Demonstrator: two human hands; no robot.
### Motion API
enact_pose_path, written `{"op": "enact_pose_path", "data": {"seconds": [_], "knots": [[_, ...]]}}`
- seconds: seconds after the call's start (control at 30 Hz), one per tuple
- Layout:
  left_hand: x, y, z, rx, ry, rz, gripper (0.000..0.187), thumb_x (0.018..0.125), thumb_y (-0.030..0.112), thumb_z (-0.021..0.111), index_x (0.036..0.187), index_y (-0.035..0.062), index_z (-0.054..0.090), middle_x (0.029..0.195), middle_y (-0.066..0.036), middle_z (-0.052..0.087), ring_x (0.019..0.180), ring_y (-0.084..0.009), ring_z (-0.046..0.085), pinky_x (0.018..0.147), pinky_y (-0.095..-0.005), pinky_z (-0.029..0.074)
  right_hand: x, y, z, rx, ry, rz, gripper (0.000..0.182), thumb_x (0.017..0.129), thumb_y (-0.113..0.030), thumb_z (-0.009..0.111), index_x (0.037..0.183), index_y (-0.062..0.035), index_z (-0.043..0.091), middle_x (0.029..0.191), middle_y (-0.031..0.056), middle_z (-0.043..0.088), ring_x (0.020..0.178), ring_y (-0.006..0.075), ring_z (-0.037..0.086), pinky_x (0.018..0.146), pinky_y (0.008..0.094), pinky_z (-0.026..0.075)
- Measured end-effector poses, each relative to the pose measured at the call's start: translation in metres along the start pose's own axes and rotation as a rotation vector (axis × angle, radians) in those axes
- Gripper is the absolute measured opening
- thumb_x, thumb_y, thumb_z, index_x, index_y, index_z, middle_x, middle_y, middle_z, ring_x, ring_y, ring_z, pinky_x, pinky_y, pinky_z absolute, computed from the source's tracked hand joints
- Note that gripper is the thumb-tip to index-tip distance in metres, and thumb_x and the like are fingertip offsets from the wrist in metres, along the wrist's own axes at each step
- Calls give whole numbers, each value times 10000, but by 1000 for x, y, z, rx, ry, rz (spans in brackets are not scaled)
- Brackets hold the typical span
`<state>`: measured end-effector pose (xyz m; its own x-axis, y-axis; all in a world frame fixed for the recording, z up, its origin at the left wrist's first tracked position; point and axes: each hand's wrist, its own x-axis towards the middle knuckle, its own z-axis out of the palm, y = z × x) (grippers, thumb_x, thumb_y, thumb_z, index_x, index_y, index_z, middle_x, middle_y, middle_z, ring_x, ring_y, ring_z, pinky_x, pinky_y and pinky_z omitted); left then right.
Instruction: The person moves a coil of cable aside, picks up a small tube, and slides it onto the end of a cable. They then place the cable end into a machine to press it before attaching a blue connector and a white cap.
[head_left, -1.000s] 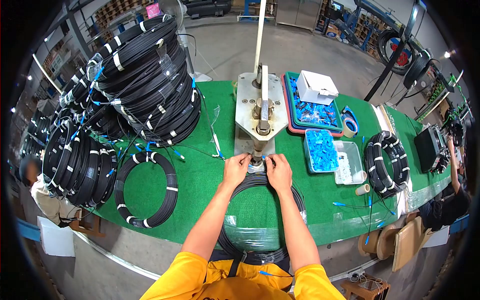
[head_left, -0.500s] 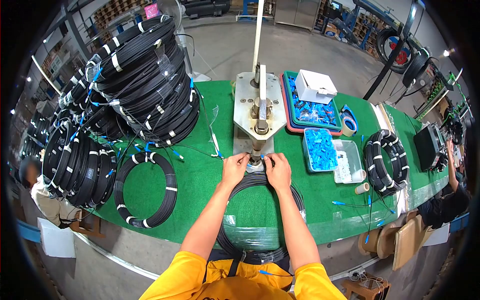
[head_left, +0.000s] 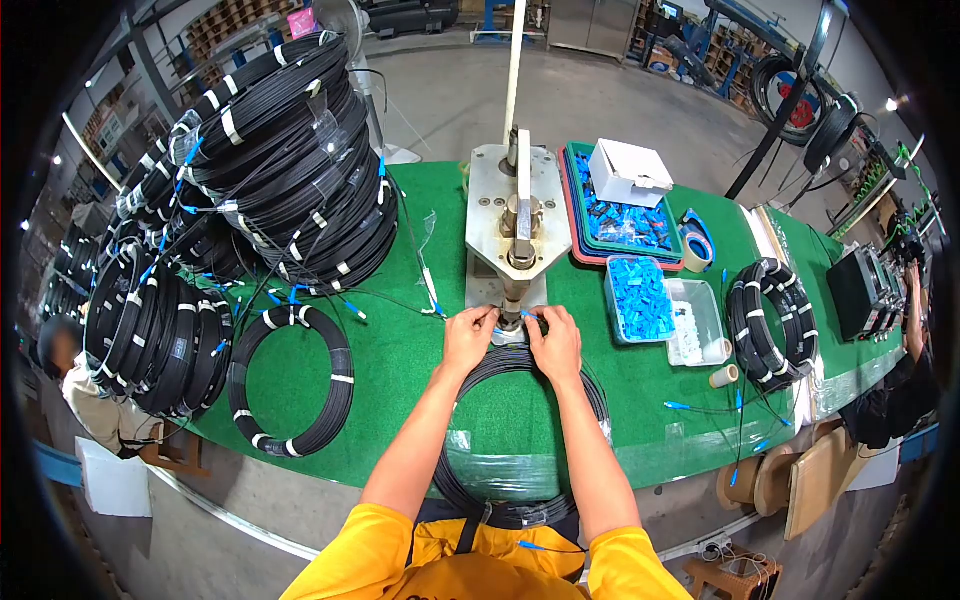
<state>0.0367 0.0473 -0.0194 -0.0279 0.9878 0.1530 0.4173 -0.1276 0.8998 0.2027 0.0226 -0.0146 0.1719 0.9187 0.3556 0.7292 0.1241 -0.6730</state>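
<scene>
On the green-covered table stands a metal hand press (head_left: pixel 519 215), its ram (head_left: pixel 512 296) coming down between my two hands. My left hand (head_left: pixel 468 338) is closed in a pinch at the left of the press base; what its fingertips hold is too small to make out. From the right, my right hand (head_left: pixel 556 340) pinches a small blue connector (head_left: pixel 527 315) beside the ram. A coil of black cable (head_left: pixel 447 473) lies right in front of the press, under my forearms, and hangs over the table's near edge. A cable end with a blue tip (head_left: pixel 532 545) rests against my front.
Tall stacks of black cable coils (head_left: pixel 300 170) rise at the left, with one single coil (head_left: pixel 345 380) nearer. Right of the press are a tub of blue connectors (head_left: pixel 640 300), a tub of white parts (head_left: pixel 710 320), a white box (head_left: pixel 630 172) and another coil (head_left: pixel 738 320). Co-workers sit at both sides.
My hands stay at the press with only slight finger movement; the blue piece at my right fingertips shows more clearly. At the far right, the co-worker's arm has shifted.
</scene>
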Motion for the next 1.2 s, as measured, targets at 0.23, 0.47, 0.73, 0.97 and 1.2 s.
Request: {"op": "enact_pose_path", "data": {"seconds": [0.23, 0.47, 0.73, 0.97, 1.2], "knots": [[3, -11, 2, 94, 86, 241, 193, 883, 167, 677, 953, -1, 741, 844, -160, 704, 752, -256, 677, 691, -344, 514, 0, -1, 0, -35, 29, -30, 148, 871, -203, 669, 964, -89, 688, 976, 109, 638, 957, 327, 601, 833, 448, 466], [0, -3, -2, 69, 47, 136, 188, 871, 180, 686, 941, 17, 751, 942, -140, 706, 920, -282, 659, 825, -368, 494, 0, -1, 1, 11, -33, 54, 143, 877, -204, 667, 958, -88, 688, 1023, 102, 630, 1011, 316, 589, 851, 449, 464], [-3, -11, 4, 342, 131, 173, 171, 869, 289, 696, 949, 168, 788, 1275, -61, 612, 1373, -375, 352, 1112, -530, 206, -1, -2, 1, -33, 47, -16, 145, 861, -188, 683, 958, -80, 693, 1072, 97, 599, 1067, 319, 559, 899, 442, 443], [-2, -12, 4, 349, 93, 139, 171, 872, 295, 691, 957, 185, 791, 1326, -63, 578, 1432, -383, 264, 1143, -588, 84, -1, -2, 1, -26, 45, -28, 142, 860, -185, 684, 959, -84, 695, 1079, 99, 599, 1069, 321, 558, 906, 448, 438], [1, -18, 5, 288, 68, 163, 175, 875, 277, 685, 951, 156, 785, 1303, -86, 591, 1416, -397, 302, 1134, -617, 119, 0, 0, 1, -10, 35, -13, 136, 860, -178, 684, 948, -74, 693, 1063, 116, 610, 1011, 332, 591, 865, 445, 462]]}}
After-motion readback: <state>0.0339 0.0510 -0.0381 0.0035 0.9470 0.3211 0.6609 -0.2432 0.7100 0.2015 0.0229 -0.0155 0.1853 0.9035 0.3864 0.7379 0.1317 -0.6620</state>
